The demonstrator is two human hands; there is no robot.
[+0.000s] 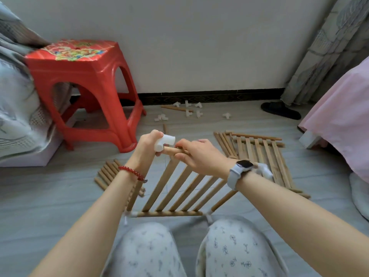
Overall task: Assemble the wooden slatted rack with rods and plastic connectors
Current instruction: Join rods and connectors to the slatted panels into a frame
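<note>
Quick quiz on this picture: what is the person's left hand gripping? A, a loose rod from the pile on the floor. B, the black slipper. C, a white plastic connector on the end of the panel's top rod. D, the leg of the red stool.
C: the left hand curls round the white plastic connector on the end of the top rod, which the right hand holds.
</note>
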